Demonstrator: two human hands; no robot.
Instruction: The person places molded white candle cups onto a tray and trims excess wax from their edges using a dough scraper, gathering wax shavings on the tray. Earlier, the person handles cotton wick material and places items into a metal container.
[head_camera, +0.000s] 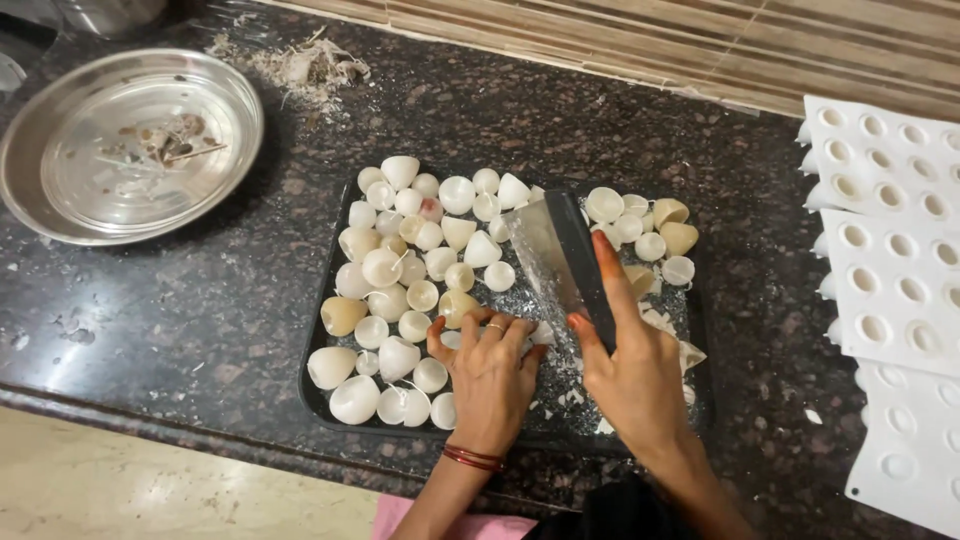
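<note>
On a dark speckled worktop (250, 300) lies a black tray (318, 395), crowded on its left half with white and cream cone-shaped shells (400, 270). A few more shells sit at the tray's far right corner, and the stretch between them is strewn with white crumbs and flakes.

The right hand (640, 375) grips a scraper (560, 265) by its dark handle, index finger laid straight along the handle's top edge, the other fingers curled round it. The metal blade (dusted white) slants down to the left and meets the tray floor near its middle.

The left hand (490, 370) rests palm down on the tray just left of the blade, fingers bent and held close together, tips touching the nearest shells. It wears a ring and red bangles at the wrist; whether it pinches a shell I cannot tell.

A steel plate (60, 195) with a few brown scraps stands at the far left, well apart from the tray. Beyond it lies a small heap of pale shavings (305, 65). White moulds (890, 260) with round cavities lie along the right edge.
</note>
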